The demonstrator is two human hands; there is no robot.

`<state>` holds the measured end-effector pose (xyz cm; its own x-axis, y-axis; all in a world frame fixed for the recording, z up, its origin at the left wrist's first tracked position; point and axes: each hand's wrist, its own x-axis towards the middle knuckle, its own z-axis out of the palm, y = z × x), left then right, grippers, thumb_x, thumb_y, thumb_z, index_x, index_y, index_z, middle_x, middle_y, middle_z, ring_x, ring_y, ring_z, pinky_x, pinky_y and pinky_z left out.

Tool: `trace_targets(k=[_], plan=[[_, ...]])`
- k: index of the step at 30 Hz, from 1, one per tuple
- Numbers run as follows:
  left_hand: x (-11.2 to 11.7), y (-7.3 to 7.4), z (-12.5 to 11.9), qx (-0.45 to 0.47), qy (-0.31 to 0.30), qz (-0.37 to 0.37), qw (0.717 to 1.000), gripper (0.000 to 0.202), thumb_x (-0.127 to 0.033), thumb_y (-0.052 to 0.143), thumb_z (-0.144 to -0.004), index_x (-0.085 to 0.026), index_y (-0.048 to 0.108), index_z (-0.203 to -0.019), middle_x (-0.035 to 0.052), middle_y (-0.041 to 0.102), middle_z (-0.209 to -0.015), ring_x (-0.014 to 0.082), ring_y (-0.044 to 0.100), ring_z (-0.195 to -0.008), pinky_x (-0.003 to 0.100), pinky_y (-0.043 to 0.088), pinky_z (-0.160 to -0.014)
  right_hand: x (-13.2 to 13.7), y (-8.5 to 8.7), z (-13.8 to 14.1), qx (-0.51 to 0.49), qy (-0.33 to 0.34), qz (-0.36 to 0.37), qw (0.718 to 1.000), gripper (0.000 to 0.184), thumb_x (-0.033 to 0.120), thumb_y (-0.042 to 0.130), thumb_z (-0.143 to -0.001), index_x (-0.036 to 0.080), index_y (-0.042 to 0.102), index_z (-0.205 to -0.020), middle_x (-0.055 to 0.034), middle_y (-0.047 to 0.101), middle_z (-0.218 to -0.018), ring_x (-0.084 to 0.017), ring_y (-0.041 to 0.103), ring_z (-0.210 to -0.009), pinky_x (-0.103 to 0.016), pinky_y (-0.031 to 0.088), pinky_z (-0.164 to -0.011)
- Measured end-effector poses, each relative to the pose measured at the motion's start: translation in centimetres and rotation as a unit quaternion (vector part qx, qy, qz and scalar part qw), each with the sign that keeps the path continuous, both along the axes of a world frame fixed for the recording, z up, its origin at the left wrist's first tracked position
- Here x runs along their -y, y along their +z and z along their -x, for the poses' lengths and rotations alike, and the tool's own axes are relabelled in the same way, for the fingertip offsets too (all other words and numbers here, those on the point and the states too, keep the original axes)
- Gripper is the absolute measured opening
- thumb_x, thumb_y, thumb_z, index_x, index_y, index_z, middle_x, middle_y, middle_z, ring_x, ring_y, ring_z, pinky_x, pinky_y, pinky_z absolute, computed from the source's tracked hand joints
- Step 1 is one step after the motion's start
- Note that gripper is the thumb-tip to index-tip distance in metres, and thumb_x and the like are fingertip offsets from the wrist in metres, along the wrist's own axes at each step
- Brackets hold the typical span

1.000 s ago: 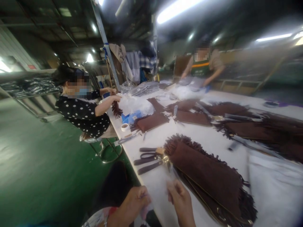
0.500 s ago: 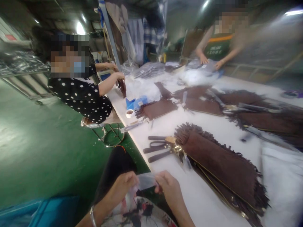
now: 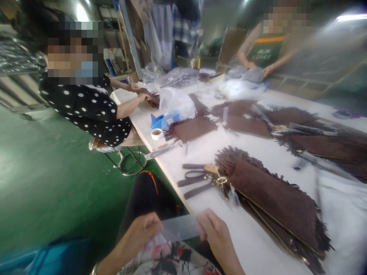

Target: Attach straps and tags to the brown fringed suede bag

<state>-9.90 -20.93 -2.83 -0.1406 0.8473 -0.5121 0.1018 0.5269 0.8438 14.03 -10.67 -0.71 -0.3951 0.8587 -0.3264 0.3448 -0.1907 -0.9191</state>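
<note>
Between my two hands, over my lap, stretches a small clear plastic sleeve (image 3: 181,227). My left hand (image 3: 145,229) pinches its left end, and my right hand (image 3: 215,231) grips the right end with thumb and fingers. On the table just beyond my right hand lies a stack of dark brown fringed pouches (image 3: 272,194) with gold zips. Their wrist straps (image 3: 197,189) and metal clasps point toward the table's near edge.
More brown fringed pouches (image 3: 196,129) lie across the white table (image 3: 172,168), beside a tape roll (image 3: 156,133) and a blue tape dispenser (image 3: 157,120). One co-worker (image 3: 83,107) sits at the left, handling a brown pouch; another (image 3: 265,53) stands across. A blue bin (image 3: 57,256) is at lower left.
My hands have drawn slightly apart, and the plastic sleeve is now stretched flatter and wider. The co-worker at left has laid the brown pouch down lower on the table. My view has shifted slightly.
</note>
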Motion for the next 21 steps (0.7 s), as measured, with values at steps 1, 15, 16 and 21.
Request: trace_targets(k=[1, 15, 16, 21], plan=[[0.2, -0.1, 0.3, -0.007, 0.010, -0.001, 1.000, 0.048, -0.061, 0.061, -0.076, -0.014, 0.058, -0.074, -0.0033, 0.050, -0.057, 0.0087, 0.039, -0.048, 0.020, 0.026, -0.045, 0.1, 0.0, 0.1, -0.004, -0.004, 0.009, 1.000, 0.034, 0.045, 0.046, -0.089, 0.021, 0.051, -0.067, 0.0050, 0.056, -0.055, -0.011, 0.052, -0.051, -0.020, 0.039, -0.053], [-1.4, 0.4, -0.9, -0.101, -0.029, -0.057, 0.993, 0.046, -0.060, 0.054, -0.079, -0.015, 0.056, -0.067, -0.0032, 0.047, -0.059, 0.0114, 0.038, -0.056, 0.023, 0.026, -0.051, -0.2, -0.1, -1.6, -0.024, -0.060, 0.000, 0.998, 0.036, 0.048, 0.056, -0.084, 0.021, 0.047, -0.061, 0.0064, 0.050, -0.049, -0.011, 0.047, -0.047, -0.021, 0.036, -0.050], [-1.3, 0.6, -0.9, -0.102, -0.032, -0.056, 0.993, 0.047, -0.060, 0.053, -0.080, -0.016, 0.055, -0.066, -0.0036, 0.046, -0.058, 0.0112, 0.037, -0.056, 0.023, 0.025, -0.051, -0.1, -0.3, -1.7, -0.023, -0.061, 0.001, 0.998, 0.037, 0.050, 0.056, -0.083, 0.021, 0.046, -0.061, 0.0065, 0.050, -0.049, -0.010, 0.046, -0.046, -0.021, 0.035, -0.049], [-0.4, 1.1, -0.6, -0.109, -0.070, -0.032, 0.991, 0.046, -0.061, 0.049, -0.082, -0.017, 0.052, -0.067, -0.0049, 0.043, -0.056, 0.0108, 0.036, -0.053, 0.023, 0.023, -0.049, 0.7, -1.6, -1.5, -0.021, -0.065, 0.008, 0.998, 0.042, 0.057, 0.052, -0.084, 0.022, 0.042, -0.062, 0.0066, 0.048, -0.049, -0.010, 0.041, -0.043, -0.021, 0.030, -0.044]])
